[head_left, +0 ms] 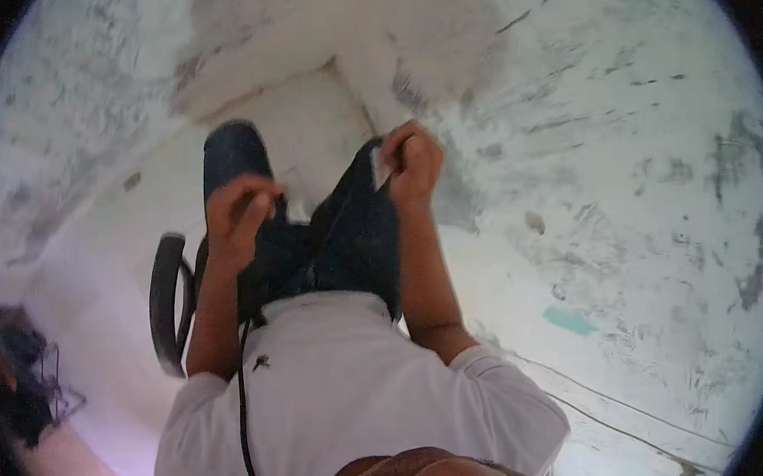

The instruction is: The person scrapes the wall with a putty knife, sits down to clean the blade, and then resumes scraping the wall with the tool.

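Observation:
My left hand (240,217) is raised over the dark trousers (354,249), beside the left thigh. Its fingers curl towards the thumb in a loose pinch, and anything between them is too small or blurred to tell. Farther forward, my right hand (413,162) is closed above the right knee, with its fingers bent in against the thumb. Dark fabric shows right beside its fingertips, but what the hand grips cannot be made out. The two hands are apart.
A black chair armrest (166,303) is at the left side. A black cord (243,405) runs down the white shirt (336,385). Stained, pale floor (629,246) surrounds the legs. Dark items (27,372) lie at the lower left.

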A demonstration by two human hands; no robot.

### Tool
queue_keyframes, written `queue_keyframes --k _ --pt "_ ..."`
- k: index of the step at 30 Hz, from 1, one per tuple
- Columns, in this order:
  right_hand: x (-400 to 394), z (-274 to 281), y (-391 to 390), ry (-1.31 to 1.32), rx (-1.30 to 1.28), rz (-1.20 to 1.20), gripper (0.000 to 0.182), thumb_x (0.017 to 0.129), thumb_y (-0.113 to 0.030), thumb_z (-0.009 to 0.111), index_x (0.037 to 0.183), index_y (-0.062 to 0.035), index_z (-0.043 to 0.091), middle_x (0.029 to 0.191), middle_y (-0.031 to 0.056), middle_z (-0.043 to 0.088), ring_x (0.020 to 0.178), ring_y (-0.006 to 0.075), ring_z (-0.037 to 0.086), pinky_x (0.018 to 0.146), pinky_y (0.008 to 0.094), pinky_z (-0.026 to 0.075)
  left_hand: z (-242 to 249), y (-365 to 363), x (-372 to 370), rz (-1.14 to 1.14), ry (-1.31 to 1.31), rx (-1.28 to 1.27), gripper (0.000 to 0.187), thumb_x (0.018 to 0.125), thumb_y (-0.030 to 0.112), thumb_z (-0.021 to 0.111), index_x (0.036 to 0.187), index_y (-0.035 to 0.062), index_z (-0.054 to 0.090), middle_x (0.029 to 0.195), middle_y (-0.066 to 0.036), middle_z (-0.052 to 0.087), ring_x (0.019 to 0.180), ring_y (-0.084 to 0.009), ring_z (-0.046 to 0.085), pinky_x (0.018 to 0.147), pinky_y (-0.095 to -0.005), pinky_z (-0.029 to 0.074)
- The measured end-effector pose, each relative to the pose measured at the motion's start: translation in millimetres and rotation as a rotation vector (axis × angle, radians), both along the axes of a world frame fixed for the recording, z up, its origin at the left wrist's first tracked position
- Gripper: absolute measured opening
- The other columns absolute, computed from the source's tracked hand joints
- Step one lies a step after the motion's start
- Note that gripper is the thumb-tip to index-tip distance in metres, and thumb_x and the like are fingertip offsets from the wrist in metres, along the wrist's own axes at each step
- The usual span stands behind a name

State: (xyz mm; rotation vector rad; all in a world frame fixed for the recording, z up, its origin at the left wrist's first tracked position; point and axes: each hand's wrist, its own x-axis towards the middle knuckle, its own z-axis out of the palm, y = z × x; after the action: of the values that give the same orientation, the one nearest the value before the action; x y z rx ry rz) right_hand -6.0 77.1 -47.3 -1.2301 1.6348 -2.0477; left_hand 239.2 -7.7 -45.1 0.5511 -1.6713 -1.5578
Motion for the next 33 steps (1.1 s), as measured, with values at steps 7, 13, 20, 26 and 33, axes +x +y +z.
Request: queue_keyframes --k 7,13,20,26,33 --pt "-27 -5 -52 -0.044 0.009 0.085 0.056 0.096 -0.051 0.047 0.068 -0.0019 0.053 0.053 0.001 0.042 0.048 0.0101 0.036 0.046 0.0272 0.027 -14 -63 -57 -0.023 -0.019 0.01 0.021 0.095 0.019 0.058 0.093 -0.0008 0.065 0.074 -0.004 0.06 0.065 -0.0099 0.054 0.057 -0.0253 0.043" --pt "-99 62 -101 -0.048 -0.136 0.151 0.06 0.093 -0.056 0.051 0.067 -0.0022 0.047 0.057 0.0014 0.04 0.05 0.013 0.034 0.047 0.0308 0.028 24 -145 -166 -0.219 0.037 0.069 0.018 0.094 0.016 0.058 0.091 -0.0005 0.065 0.072 -0.004 0.06 0.063 -0.0108 0.054 0.058 -0.0258 0.044" --pt "-150 292 -100 0.09 -0.316 0.076 0.062 0.087 -0.056 0.052 0.058 -0.0018 0.045 0.053 0.0069 0.042 0.047 0.02 0.034 0.048 0.0366 0.025 201 -176 -241 -0.355 0.008 0.047 0.03 0.092 0.03 0.063 0.09 0.0003 0.065 0.076 -0.004 0.058 0.065 -0.0121 0.052 0.06 -0.0285 0.043" --pt "-182 412 -81 0.381 -0.366 -0.022 0.065 0.091 -0.058 0.051 0.061 -0.0006 0.052 0.051 0.0058 0.043 0.043 0.0181 0.036 0.043 0.034 0.025 299 -166 -226 -0.391 -0.019 0.147 0.028 0.093 0.028 0.062 0.093 -0.0004 0.065 0.077 -0.004 0.059 0.067 -0.0118 0.053 0.061 -0.0272 0.043" --pt "-164 438 -57 0.397 -0.289 -0.167 0.068 0.089 -0.062 0.052 0.06 -0.0009 0.05 0.051 0.0051 0.042 0.043 0.0172 0.035 0.043 0.0321 0.024 333 -153 -183 -0.431 -0.079 0.199 0.019 0.095 0.018 0.058 0.096 0.0008 0.066 0.073 -0.003 0.059 0.067 -0.0097 0.053 0.064 -0.0266 0.044"
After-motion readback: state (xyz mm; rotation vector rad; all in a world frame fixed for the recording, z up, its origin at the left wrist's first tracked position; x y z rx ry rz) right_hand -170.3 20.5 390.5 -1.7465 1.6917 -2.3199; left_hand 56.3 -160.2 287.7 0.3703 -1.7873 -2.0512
